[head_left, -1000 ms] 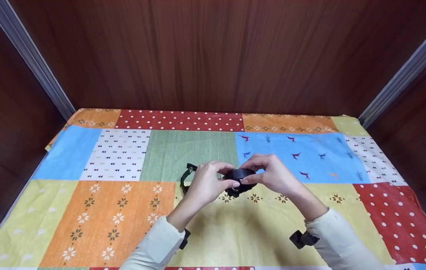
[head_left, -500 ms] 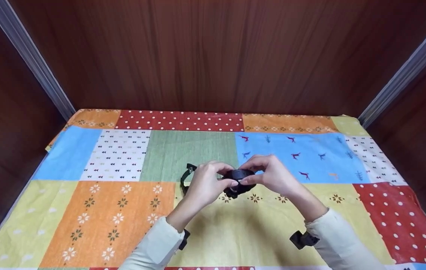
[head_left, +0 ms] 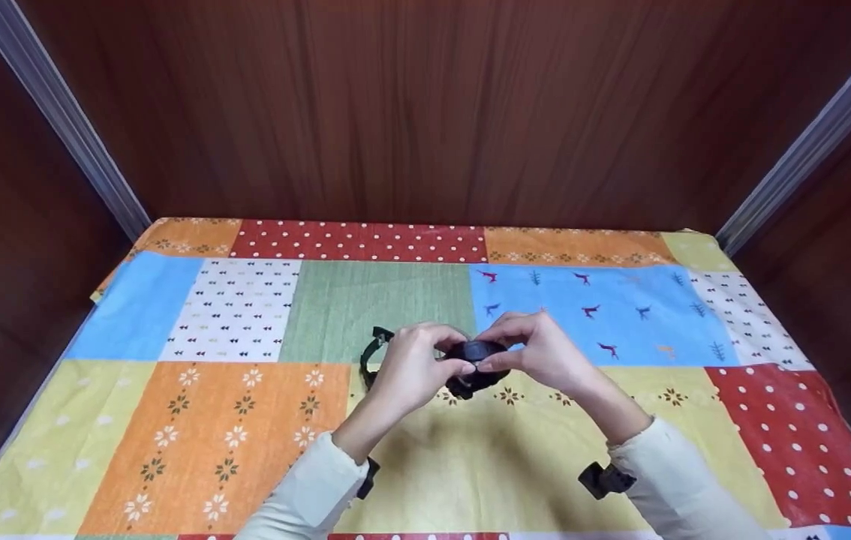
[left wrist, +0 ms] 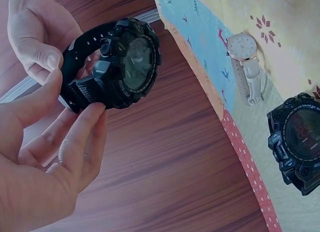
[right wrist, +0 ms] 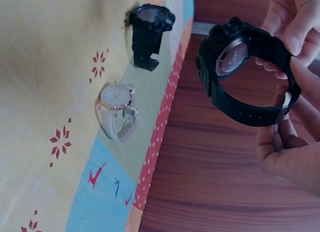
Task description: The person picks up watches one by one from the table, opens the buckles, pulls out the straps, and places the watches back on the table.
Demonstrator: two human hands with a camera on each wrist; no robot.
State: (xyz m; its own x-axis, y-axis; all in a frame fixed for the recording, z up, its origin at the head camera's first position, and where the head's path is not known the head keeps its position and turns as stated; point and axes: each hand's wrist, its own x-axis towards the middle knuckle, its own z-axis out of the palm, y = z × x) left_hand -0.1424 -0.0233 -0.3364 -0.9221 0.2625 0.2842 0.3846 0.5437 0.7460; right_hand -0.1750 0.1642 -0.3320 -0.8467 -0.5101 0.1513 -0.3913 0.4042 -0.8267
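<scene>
Both hands hold a black digital wristwatch [head_left: 479, 350] between them, raised over the cloth. My left hand [head_left: 412, 369] pinches one end of its strap with thumb and fingers. My right hand [head_left: 548, 352] grips the other part of the strap, thumb in front. The round dial [left wrist: 137, 64] faces outward in the left wrist view. The right wrist view shows the closed loop of strap [right wrist: 245, 110] with a metal buckle piece, the fingers meeting around it.
A second black digital watch [left wrist: 302, 137] stands on the patchwork tablecloth [head_left: 245, 450], partly behind my left hand in the head view. Close to it lies a watch with a pale strap [right wrist: 115, 95]. Wooden panels [head_left: 425, 112] enclose the table's back and sides.
The held watch has shifted and tilted slightly, and my right hand has moved a little left with it. My left hand stays nearly still.
</scene>
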